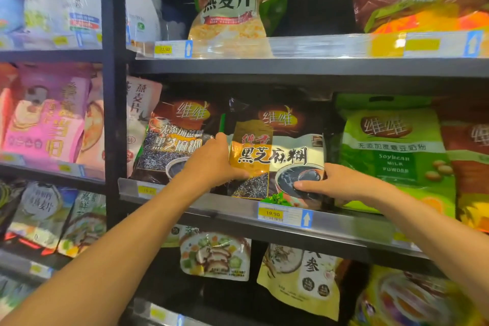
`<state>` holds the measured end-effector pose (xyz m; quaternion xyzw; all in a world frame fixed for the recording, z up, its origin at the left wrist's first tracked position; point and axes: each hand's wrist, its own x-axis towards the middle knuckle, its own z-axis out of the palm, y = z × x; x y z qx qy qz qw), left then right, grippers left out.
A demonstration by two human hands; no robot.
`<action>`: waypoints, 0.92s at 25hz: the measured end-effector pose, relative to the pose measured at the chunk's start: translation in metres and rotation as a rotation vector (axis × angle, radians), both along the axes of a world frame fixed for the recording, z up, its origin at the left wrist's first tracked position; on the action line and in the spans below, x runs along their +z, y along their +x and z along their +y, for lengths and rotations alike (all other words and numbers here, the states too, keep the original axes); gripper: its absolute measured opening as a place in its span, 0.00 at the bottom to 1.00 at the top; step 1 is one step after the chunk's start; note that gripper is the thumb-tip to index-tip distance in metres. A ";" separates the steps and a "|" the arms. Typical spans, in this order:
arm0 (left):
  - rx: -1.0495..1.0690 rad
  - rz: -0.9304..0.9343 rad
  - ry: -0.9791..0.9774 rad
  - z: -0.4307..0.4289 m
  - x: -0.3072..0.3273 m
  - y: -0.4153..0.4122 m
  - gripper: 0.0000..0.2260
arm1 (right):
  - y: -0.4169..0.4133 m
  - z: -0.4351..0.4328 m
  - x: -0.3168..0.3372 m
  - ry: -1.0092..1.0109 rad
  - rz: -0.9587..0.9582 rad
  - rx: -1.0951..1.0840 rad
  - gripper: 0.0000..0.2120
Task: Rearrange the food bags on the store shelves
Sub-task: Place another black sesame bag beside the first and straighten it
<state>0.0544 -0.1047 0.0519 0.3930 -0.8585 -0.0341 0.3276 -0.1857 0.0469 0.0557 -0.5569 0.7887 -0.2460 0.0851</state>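
Observation:
A dark brown sesame paste bag [280, 140] with a gold panel stands upright on the middle shelf [344, 227]. My left hand [211, 161] grips its left edge, thumb on the front. My right hand [333, 180] holds its lower right corner, fingers over the printed bowl. A similar dark sesame bag [177, 140] leans just to the left, partly behind my left hand. A green soybean milk powder bag [394, 156] stands directly to the right.
An oat flakes bag [232, 13] sits on the top shelf with dark gaps beside it. A black upright post [113, 87] divides the shelving; pink bags [47, 119] fill the left section. Price labels line the shelf rails. More bags hang below.

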 end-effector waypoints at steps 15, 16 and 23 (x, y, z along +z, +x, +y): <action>-0.400 -0.372 0.302 -0.004 0.000 -0.015 0.07 | 0.042 0.005 -0.002 0.209 0.129 0.145 0.12; -0.391 -0.357 0.318 -0.006 0.000 -0.017 0.06 | 0.043 0.001 -0.004 0.213 0.131 0.135 0.12; -0.348 -0.239 0.414 -0.020 -0.006 -0.039 0.06 | 0.038 -0.026 -0.007 0.232 0.176 0.110 0.12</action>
